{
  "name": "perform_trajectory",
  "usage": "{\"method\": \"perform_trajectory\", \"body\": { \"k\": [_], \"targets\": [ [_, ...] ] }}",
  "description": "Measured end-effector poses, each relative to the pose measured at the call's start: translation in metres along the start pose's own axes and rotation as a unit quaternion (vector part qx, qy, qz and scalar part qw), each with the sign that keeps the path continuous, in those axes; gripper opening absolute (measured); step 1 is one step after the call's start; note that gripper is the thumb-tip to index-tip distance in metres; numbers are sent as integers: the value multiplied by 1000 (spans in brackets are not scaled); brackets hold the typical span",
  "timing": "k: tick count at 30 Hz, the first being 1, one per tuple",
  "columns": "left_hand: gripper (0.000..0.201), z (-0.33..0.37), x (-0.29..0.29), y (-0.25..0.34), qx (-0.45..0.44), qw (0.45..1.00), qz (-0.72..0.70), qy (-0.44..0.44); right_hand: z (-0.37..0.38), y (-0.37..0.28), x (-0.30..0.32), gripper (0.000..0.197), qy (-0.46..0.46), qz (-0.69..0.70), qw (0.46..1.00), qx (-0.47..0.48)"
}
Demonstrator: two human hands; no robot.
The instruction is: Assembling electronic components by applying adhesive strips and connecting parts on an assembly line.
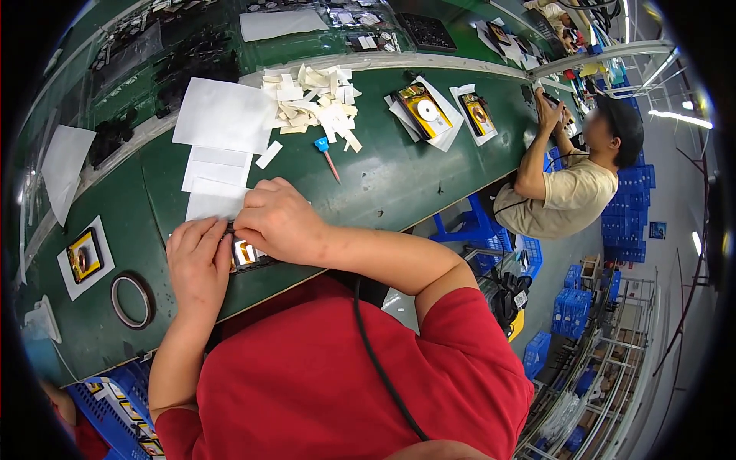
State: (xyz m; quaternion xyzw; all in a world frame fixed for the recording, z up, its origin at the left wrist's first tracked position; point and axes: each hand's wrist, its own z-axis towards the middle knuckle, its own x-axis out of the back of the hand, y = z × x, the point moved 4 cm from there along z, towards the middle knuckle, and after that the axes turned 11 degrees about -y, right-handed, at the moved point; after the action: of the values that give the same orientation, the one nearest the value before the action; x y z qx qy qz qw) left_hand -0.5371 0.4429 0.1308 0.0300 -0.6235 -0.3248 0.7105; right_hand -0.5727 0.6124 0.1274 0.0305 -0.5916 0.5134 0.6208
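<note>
Close to the bench's near edge, a small dark-framed electronic part (245, 256) with silvery and copper-coloured areas shows between my hands. Most of it is covered by my fingers. My left hand (198, 259) grips its left side, fingers bent together. From the right, my right hand (282, 222) has its thumb and fingers pinched at the upper edge, close to my left fingertips; whatever is in that pinch is hidden. White paper sheets (218, 169) lie just beyond my hands. A screwdriver (327, 158) with a blue handle rests farther right.
Cut cream strips (307, 103) are heaped at the far middle. Yellow-and-black parts (423, 111) lie on paper to the right, another (83, 254) at left. A tape roll (132, 300) lies by my left forearm. A co-worker (579, 161) sits at right beside blue crates (571, 310).
</note>
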Motion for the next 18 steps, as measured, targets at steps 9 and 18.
{"method": "perform_trajectory", "body": {
  "k": [9,18],
  "targets": [
    [10,13,9,-6,93,990,-77,-72,-1,-6,-10,11,-8,-110,994,24],
    [7,25,4,-7,65,993,-58,-79,-8,3,7,11,-1,18,999,-51]
  ]
}}
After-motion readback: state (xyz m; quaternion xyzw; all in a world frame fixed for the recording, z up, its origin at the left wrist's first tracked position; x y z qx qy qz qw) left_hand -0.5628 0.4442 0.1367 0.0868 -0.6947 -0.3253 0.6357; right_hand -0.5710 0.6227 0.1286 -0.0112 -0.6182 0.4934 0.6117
